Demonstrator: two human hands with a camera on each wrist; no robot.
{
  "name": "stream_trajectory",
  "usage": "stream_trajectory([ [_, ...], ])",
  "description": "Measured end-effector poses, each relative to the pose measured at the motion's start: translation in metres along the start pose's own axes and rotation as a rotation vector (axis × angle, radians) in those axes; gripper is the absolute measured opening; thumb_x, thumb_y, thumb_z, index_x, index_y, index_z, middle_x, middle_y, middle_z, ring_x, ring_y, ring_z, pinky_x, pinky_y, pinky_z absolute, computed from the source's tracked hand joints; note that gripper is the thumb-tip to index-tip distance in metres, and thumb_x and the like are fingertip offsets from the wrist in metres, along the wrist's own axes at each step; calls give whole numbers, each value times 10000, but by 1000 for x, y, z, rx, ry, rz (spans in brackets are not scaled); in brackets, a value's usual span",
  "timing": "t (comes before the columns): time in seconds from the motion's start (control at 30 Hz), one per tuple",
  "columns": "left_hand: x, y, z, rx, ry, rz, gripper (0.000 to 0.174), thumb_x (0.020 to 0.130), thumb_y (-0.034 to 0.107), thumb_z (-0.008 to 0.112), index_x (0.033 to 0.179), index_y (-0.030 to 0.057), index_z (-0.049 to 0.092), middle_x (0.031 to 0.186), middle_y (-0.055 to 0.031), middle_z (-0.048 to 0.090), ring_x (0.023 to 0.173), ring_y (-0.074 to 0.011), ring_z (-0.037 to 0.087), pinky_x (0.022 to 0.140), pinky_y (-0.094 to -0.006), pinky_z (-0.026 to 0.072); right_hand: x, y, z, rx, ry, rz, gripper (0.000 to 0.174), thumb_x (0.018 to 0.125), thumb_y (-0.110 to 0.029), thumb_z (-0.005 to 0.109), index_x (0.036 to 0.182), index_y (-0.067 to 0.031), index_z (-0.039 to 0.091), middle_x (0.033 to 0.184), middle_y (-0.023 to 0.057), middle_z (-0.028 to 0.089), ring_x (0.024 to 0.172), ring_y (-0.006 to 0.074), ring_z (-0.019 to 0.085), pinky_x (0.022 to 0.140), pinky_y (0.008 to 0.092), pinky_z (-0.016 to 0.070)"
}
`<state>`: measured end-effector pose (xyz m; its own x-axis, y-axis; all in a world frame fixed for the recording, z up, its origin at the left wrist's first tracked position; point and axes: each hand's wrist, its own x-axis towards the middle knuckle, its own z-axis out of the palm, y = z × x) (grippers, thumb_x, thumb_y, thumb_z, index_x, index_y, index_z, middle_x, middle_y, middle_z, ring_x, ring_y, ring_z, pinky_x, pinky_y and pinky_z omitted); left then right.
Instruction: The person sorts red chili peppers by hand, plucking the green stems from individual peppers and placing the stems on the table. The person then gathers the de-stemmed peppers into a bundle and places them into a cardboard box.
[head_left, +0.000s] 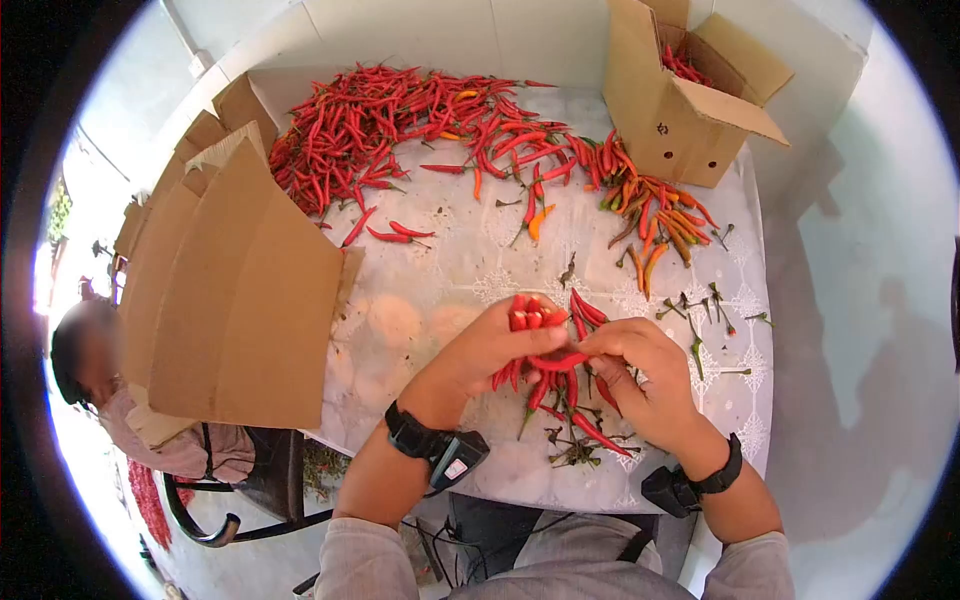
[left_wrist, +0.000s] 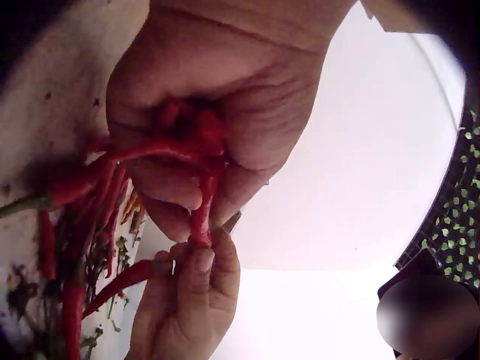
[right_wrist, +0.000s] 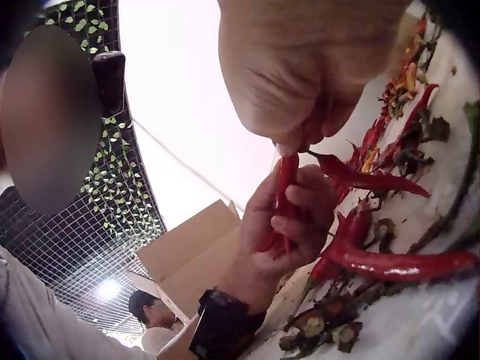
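Note:
My left hand (head_left: 480,350) grips several red chili peppers (head_left: 530,320), their cut-looking ends showing above the fingers. One more red chili (head_left: 557,362) spans the gap between both hands. At its end, the thumb and fingertips of my right hand (head_left: 652,385) pinch it, as the left wrist view also shows. A second chili (right_wrist: 367,178) hangs with its stem by the right fingers in the right wrist view. Below the hands lie loose red chilies (head_left: 595,430) and green stems (head_left: 575,452) on the patterned white tablecloth.
A large heap of red chilies (head_left: 345,140) spreads along the back. Orange and brownish chilies (head_left: 665,225) lie near an open cardboard box (head_left: 680,130) at back right. Loose stems (head_left: 697,345) dot the right side. Cardboard (head_left: 240,300) stands at left, beside a seated person (head_left: 180,440).

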<state>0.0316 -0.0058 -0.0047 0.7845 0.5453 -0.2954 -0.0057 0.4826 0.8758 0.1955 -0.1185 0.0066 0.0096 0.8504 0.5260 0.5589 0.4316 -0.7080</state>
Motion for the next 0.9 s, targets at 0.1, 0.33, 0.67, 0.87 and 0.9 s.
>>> stream_trajectory([
  [0.1,-4,2,3,65,-202,-55,238,765,157,677,920,69,519,764,-56,610,573,-82,551,459,-201,430,-2,-6,-1,83,63,223,161,711,-6,650,864,-35,612,827,107,587,715,216,582,640,291,472],
  [0.33,-6,1,7,109,-188,8,264,707,131,733,880,59,546,750,-12,602,602,-55,550,508,-174,431,-4,0,-2,260,-3,373,134,722,-64,685,819,-10,610,776,71,579,651,124,558,580,239,450],
  [0.67,-9,7,9,131,-198,-91,314,650,64,742,901,34,558,765,-23,604,653,-91,581,587,-222,491,-6,8,1,692,-62,685,169,826,-191,616,826,-24,591,704,-14,557,625,62,495,581,203,403],
  [0.87,-4,4,-3,-15,-212,-54,256,726,82,668,940,36,536,767,-71,601,601,-116,573,505,-229,472,-4,31,-21,448,189,609,145,820,-167,618,843,-31,571,737,-22,556,661,59,502,611,204,407],
  [0.9,0,1,-8,-117,-144,-25,246,746,84,646,957,38,529,784,-79,595,593,-122,569,489,-231,468,-1,35,-29,315,329,569,112,802,-130,616,845,-37,572,758,-14,561,693,77,513,634,220,412],
])
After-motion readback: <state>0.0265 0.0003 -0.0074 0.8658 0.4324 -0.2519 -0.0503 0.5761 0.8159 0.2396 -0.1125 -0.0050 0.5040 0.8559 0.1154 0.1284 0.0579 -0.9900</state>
